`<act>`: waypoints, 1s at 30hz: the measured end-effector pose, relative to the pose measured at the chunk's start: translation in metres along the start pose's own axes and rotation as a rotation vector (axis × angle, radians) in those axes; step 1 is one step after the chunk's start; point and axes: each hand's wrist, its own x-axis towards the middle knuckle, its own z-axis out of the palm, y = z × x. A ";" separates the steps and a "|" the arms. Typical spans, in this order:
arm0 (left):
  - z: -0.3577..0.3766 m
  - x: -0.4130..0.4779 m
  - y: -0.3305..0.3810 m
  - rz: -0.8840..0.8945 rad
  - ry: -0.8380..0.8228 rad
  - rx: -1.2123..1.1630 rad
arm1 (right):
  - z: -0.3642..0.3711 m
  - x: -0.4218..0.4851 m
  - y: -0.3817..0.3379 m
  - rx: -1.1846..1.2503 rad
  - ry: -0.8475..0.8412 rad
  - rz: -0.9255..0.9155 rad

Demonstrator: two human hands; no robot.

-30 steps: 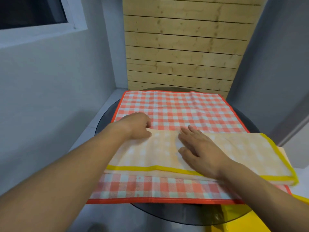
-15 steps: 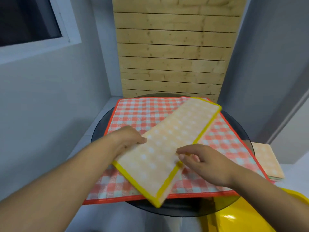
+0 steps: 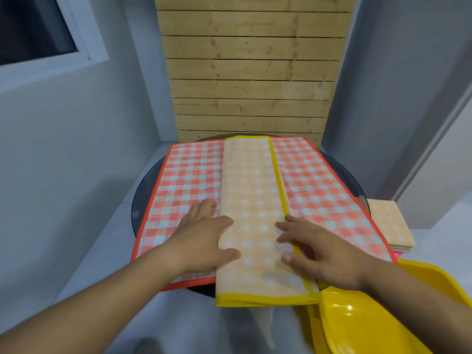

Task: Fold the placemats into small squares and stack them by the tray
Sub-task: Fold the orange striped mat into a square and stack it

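Note:
A yellow-edged orange check placemat, folded into a long strip, lies pointing away from me on top of a spread red check placemat. Its near end hangs over the table's front edge. My left hand rests on the strip's left edge, thumb and forefinger on the cloth and the other fingers on the red mat. My right hand rests with spread fingers on the strip's yellow right edge. A stack of folded placemats sits to the right, beside a glossy yellow plastic tray.
Both mats lie on a round dark glass table. A wooden slat panel stands behind it, between grey walls. A window is at the upper left. White floor or ledge shows to the left of and below the table.
The folded strip has turned from lying crosswise, through a diagonal, to pointing straight away from me. Both hands have come down flat on its near end.

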 end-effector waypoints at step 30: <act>0.029 -0.038 -0.007 0.255 -0.150 -0.139 | 0.030 -0.033 -0.025 -0.204 0.079 -0.305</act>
